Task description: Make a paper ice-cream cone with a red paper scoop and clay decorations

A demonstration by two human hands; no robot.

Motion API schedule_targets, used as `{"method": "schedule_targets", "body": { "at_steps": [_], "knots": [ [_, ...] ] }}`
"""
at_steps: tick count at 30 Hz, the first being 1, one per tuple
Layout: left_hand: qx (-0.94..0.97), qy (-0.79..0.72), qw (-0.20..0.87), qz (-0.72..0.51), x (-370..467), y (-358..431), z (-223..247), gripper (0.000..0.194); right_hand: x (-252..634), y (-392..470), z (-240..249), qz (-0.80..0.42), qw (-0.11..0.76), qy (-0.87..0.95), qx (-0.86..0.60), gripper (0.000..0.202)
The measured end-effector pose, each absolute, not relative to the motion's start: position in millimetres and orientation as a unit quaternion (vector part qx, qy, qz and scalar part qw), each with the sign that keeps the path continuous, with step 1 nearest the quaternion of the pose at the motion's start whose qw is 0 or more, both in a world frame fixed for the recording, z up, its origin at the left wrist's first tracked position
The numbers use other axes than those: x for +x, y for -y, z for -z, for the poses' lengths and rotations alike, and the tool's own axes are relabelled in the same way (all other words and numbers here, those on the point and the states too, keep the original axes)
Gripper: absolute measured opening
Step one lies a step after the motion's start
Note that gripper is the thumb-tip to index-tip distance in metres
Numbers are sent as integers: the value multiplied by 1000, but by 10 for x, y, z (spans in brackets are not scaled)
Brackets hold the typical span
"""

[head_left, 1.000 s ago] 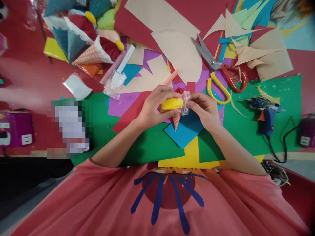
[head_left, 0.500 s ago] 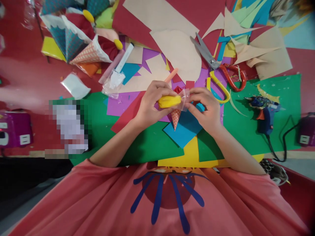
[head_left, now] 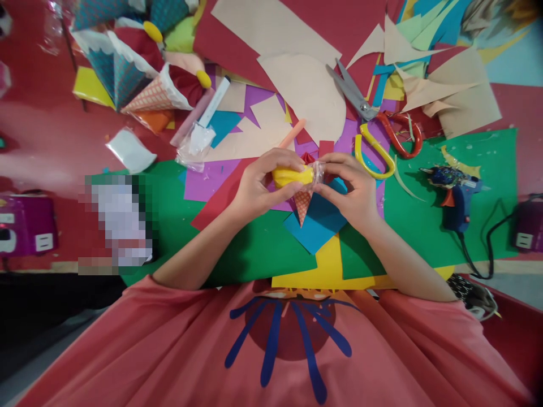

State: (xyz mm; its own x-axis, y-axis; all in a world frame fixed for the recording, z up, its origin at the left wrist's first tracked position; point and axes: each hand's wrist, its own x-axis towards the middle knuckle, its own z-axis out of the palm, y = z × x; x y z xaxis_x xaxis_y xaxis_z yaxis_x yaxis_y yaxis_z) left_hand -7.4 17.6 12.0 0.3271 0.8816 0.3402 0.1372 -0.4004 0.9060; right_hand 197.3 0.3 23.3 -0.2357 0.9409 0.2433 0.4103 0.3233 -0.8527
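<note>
In the head view, my left hand (head_left: 259,183) is closed around a small clear plastic bag of soft yellow material (head_left: 292,177), which looks like modelling clay. My right hand (head_left: 354,186) pinches the bag's clear end (head_left: 318,172), which is bunched up between thumb and fingers. Beneath the bag, partly hidden by it, lies a small patterned paper cone (head_left: 302,204) with a red top, its tip toward me. A blue paper sheet (head_left: 320,223) lies under my right hand.
Scissors with red and yellow handles (head_left: 369,116) lie open beyond my right hand. A blue glue gun (head_left: 460,198) with its cord rests at right on the green sheet (head_left: 424,237). Finished cones (head_left: 148,93), a white packet (head_left: 130,150) and paper scraps (head_left: 305,85) lie around.
The clear end of the bag, spread flat before, is now bunched up in my right fingers. Both hands stay almost in place over the cone.
</note>
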Motion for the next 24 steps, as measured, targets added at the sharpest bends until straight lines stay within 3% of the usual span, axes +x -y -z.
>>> {"method": "schedule_targets", "body": {
  "at_steps": [11, 24],
  "knots": [
    [682, -297, 414, -524, -14, -161, -55, 16, 1928, 17, -238, -354, 418, 718, -430, 23],
    [668, -324, 436, -508, 3, -131, -107, 6, 1860, 29, -218, -334, 420, 733, -418, 19]
  ]
}}
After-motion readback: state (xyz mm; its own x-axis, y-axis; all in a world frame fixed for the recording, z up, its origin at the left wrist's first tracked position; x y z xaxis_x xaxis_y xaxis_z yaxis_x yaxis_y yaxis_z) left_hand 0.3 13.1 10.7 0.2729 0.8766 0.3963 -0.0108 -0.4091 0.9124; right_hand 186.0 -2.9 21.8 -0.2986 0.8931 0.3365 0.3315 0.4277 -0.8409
